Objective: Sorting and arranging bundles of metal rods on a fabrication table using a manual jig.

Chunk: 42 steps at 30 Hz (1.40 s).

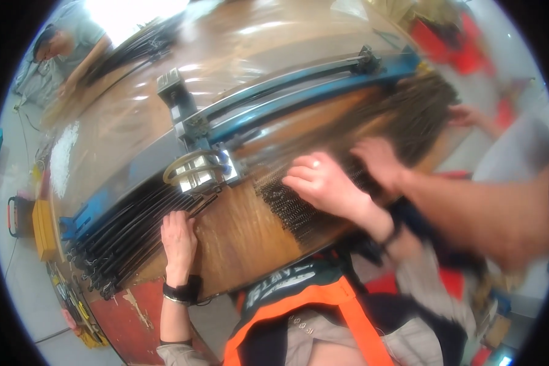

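My left hand (179,236) is at the right edge of a bundle of long black rods (119,238), its fingers curled over one thin black rod (205,204). That rod points up towards a metal clamp-like head (200,172) on a blue machine. My right hand (319,178) hovers over the ends of a dense pile of dark, coiled or threaded-looking rods (290,210). Its fingers are bent together; whatever is in them, if anything, cannot be made out. Between my hands lies bare brown wood of the table (241,226).
A long blue rail (311,97) crosses the table behind my hands. From the right, another person's blurred hand (381,161) reaches onto the dark pile, close to mine. A second person (61,58) works at the far left. A yellow box (43,229) stands by the left edge.
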Each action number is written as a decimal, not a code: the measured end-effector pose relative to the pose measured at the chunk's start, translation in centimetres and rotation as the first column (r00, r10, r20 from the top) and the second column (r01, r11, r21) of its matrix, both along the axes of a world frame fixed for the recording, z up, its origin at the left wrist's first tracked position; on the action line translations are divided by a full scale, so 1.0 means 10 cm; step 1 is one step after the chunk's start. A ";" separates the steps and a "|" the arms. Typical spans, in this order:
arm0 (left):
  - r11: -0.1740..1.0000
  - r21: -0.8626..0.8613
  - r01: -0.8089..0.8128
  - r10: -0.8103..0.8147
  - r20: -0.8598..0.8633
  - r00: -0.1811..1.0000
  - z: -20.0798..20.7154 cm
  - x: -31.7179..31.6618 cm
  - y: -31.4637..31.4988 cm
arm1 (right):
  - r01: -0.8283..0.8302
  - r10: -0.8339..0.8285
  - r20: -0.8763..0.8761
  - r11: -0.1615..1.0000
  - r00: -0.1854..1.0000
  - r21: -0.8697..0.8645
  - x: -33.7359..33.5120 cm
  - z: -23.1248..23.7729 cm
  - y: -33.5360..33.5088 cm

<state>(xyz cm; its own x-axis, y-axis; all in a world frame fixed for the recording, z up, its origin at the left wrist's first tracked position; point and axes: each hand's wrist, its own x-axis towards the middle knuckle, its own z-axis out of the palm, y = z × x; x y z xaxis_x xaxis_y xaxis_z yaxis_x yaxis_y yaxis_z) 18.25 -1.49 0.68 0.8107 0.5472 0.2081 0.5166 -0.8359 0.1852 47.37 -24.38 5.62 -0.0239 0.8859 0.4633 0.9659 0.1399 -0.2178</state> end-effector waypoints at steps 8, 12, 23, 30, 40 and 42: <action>0.982 -0.083 0.169 -0.166 0.044 0.985 0.16 0.01 0.05 | -0.097 0.100 0.055 0.994 0.993 -0.048 0.08 0.03 0.18; 0.965 -0.103 0.241 -0.238 0.038 0.971 0.39 0.21 -0.23 | -0.071 0.071 -0.031 0.997 0.997 -0.010 0.08 -0.05 0.24; 0.937 -0.203 0.284 -0.279 0.050 0.959 0.71 0.60 -0.60 | -0.053 0.045 -0.385 0.999 0.922 -0.010 0.02 -0.06 0.23; 0.909 -0.281 0.307 -0.307 0.044 0.951 0.84 0.68 -0.66 | -0.028 0.093 -0.402 0.986 0.911 0.165 -0.03 -0.12 0.17; 0.856 -0.384 0.347 -0.369 0.015 0.929 1.11 0.93 -0.70 | -0.024 0.062 -0.065 0.881 0.996 0.472 0.19 -0.01 0.11; 0.859 -0.316 0.403 -0.433 -0.027 0.901 1.27 1.02 -0.72 | -0.017 0.041 -0.041 0.880 0.998 0.474 0.21 -0.03 0.20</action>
<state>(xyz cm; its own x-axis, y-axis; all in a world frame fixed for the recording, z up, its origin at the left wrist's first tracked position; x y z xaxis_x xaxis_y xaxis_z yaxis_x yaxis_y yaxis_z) 28.48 -8.64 13.36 0.9844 0.1759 0.0023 0.1582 -0.8911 0.4254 49.48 -22.38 5.28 -0.0131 0.5599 0.8284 0.9497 0.2661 -0.1649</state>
